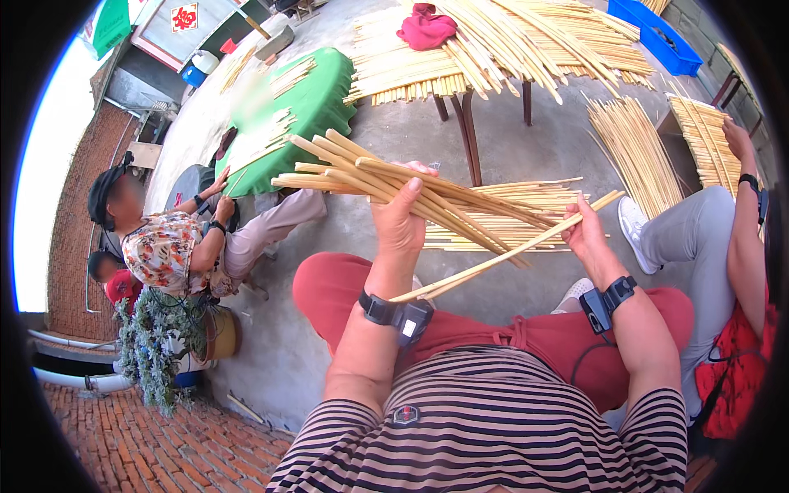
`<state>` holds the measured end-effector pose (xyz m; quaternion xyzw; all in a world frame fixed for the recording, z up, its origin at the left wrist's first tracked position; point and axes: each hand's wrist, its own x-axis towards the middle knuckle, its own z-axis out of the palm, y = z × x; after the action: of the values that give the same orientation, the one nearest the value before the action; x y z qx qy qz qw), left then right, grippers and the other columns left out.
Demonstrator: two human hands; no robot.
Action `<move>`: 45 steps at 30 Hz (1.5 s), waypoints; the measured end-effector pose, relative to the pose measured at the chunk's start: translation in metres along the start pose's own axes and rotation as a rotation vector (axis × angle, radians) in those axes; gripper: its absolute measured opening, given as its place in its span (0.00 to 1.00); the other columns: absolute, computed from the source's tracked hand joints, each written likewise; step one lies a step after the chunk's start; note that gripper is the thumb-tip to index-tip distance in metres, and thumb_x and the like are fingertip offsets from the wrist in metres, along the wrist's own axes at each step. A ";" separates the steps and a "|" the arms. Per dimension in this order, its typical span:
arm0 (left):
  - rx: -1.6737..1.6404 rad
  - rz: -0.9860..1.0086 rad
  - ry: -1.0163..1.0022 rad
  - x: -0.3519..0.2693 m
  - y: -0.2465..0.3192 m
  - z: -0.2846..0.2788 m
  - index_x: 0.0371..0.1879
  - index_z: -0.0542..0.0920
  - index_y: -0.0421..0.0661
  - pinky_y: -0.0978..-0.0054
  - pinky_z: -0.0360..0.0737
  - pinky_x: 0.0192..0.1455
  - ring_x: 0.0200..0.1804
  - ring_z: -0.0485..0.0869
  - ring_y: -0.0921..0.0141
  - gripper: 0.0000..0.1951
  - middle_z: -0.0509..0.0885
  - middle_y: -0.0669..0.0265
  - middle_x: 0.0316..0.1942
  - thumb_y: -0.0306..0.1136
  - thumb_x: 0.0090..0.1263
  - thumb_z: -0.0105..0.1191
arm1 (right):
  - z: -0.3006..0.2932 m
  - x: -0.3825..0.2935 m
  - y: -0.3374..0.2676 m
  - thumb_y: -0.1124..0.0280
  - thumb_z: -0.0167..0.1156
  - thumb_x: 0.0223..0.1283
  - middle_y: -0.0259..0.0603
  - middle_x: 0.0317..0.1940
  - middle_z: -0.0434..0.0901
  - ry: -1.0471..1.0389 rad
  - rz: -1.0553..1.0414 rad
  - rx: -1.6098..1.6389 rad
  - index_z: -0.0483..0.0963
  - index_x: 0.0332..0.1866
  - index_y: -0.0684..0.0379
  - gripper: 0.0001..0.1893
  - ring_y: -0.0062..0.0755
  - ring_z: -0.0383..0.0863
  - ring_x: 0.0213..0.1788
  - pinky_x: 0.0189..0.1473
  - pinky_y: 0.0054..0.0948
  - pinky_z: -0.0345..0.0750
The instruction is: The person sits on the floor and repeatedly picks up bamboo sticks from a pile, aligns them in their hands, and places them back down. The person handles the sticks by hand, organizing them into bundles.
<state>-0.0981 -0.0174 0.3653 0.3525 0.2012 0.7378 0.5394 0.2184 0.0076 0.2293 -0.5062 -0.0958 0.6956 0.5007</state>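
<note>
A loose bundle of pale wooden sticks (345, 169) is gripped in my left hand (400, 215), with my thumb across it and the sticks fanning out at both ends. My right hand (582, 228) pinches a pair of thin sticks (493, 262) near their upper right end; they slant down to the left, their lower ends near my left wrist. Beneath both hands, rows of similar sticks (511, 215) lie low in front of me. Each wrist bears a dark strapped device.
A table piled with sticks (394, 68) and a red cloth (425, 28) stands ahead. More stick bundles (641, 148) and a blue crate (656, 37) are at the right. One person sits left at a green-covered table (333, 80), another close at right. A potted plant (160, 345) stands lower left.
</note>
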 end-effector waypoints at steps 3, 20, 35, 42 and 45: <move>0.099 0.005 0.062 -0.001 0.006 -0.007 0.41 0.78 0.41 0.64 0.78 0.55 0.46 0.82 0.65 0.12 0.81 0.62 0.39 0.21 0.59 0.63 | 0.004 0.007 -0.010 0.47 0.54 0.67 0.30 0.17 0.71 0.106 -0.114 0.029 0.72 0.33 0.55 0.19 0.21 0.68 0.17 0.20 0.22 0.66; 0.533 -0.300 -0.245 -0.058 -0.077 0.021 0.54 0.75 0.39 0.77 0.77 0.51 0.46 0.79 0.78 0.23 0.83 0.68 0.43 0.25 0.58 0.64 | 0.045 -0.063 0.050 0.68 0.55 0.70 0.40 0.62 0.69 -0.632 -0.588 -0.583 0.59 0.70 0.65 0.27 0.28 0.67 0.64 0.67 0.29 0.62; 0.465 -0.570 -0.282 -0.082 -0.088 -0.001 0.51 0.78 0.39 0.75 0.79 0.51 0.46 0.82 0.73 0.21 0.84 0.65 0.44 0.28 0.59 0.67 | 0.057 -0.071 0.051 0.53 0.65 0.59 0.42 0.60 0.72 -0.743 -0.495 -0.758 0.56 0.70 0.58 0.39 0.33 0.71 0.62 0.63 0.33 0.69; 0.488 -0.632 -0.324 -0.108 -0.125 -0.023 0.50 0.77 0.40 0.74 0.81 0.48 0.45 0.83 0.71 0.22 0.84 0.65 0.43 0.28 0.57 0.68 | 0.012 -0.061 0.064 0.60 0.68 0.51 0.49 0.50 0.80 -0.614 -0.496 -1.242 0.63 0.64 0.56 0.35 0.44 0.79 0.54 0.55 0.36 0.75; 0.533 -0.633 -0.312 -0.111 -0.129 -0.024 0.51 0.77 0.39 0.73 0.82 0.47 0.45 0.83 0.70 0.21 0.84 0.64 0.44 0.26 0.58 0.67 | 0.005 -0.055 0.068 0.61 0.68 0.51 0.51 0.44 0.82 -0.533 -0.495 -1.441 0.76 0.54 0.56 0.24 0.49 0.81 0.48 0.50 0.39 0.77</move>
<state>-0.0124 -0.0758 0.2282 0.5075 0.3985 0.3965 0.6530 0.1730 -0.0670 0.2220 -0.4859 -0.7463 0.4291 0.1511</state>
